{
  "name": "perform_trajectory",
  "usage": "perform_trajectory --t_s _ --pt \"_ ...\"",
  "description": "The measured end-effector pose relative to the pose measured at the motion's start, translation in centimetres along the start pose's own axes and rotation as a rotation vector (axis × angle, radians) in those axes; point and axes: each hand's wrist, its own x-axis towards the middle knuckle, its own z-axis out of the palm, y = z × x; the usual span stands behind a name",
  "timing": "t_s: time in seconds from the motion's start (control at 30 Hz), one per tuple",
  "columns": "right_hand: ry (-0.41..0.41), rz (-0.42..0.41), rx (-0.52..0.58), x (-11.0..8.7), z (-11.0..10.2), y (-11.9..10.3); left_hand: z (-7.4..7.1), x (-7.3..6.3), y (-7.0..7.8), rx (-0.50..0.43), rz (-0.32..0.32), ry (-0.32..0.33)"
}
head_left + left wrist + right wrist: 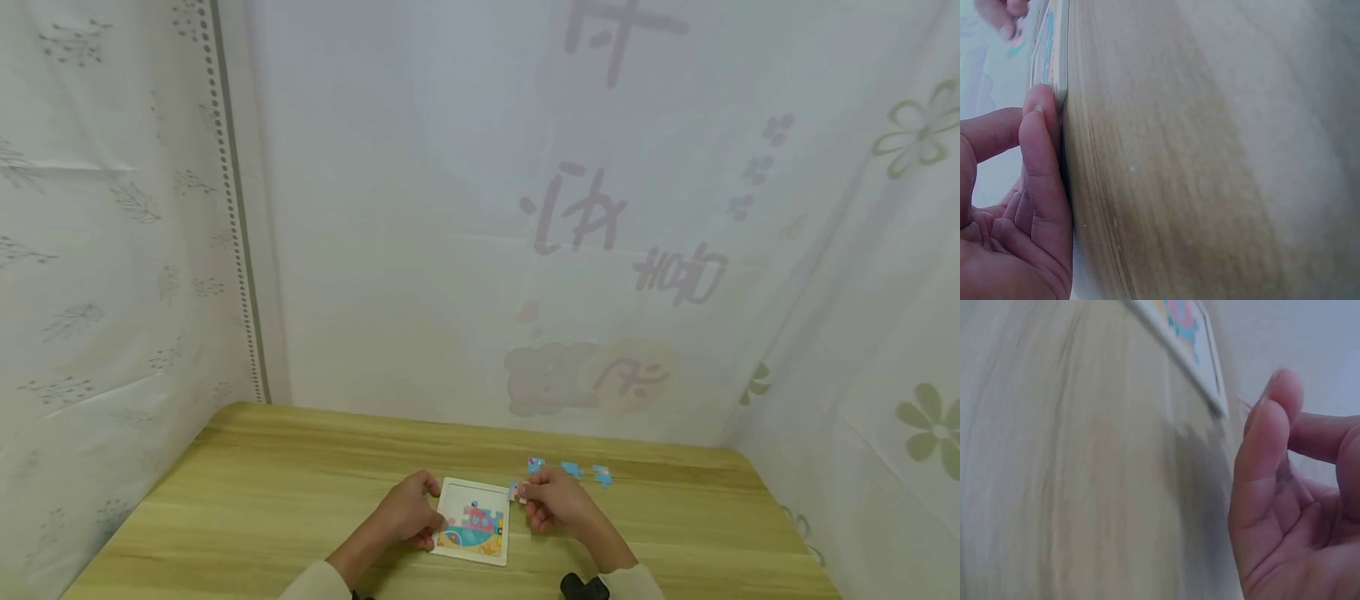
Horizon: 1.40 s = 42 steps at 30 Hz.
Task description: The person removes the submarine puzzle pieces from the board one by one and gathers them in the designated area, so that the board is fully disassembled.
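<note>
A square jigsaw puzzle board (471,559) with a pale raised rim lies on the table. Its lower part holds joined pieces with a pink and teal picture (480,521); bare backing shows above them. My left hand (405,508) grips the board's left edge, with fingertips right at the rim (1064,59) in the left wrist view. Just beyond the upper right corner, my right hand (561,502) pinches a small puzzle piece (514,491) between thumb and fingers. Most of that piece is hidden behind the fingers in the right wrist view, where only a thin edge (1244,400) shows.
Loose blue puzzle pieces lie behind the right hand: one at the left (536,464), one in the middle (572,469) and one at the right (602,475). Printed white curtains (390,250) enclose the wooden table (300,450) at the back and sides.
</note>
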Motion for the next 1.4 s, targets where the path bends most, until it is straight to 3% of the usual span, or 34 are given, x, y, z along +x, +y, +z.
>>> perform_trajectory --t_s 0.43,0.9,1.13,1.4 --pt "0.109 0.056 -0.092 -0.9 -2.1 1.4 -0.1 0.0 -0.1 -0.012 0.011 0.001" --pt "0.234 0.042 -0.109 -0.7 -1.2 1.4 -0.1 -0.2 0.1 -0.018 0.0 0.004" --pt "0.195 -0.012 -0.12 -1.1 -0.4 0.6 0.0 -0.1 0.0 -0.028 0.008 -0.012" --pt "0.091 -0.05 -0.117 -1.1 2.5 -1.2 -0.1 0.1 -0.2 -0.023 0.013 -0.011"
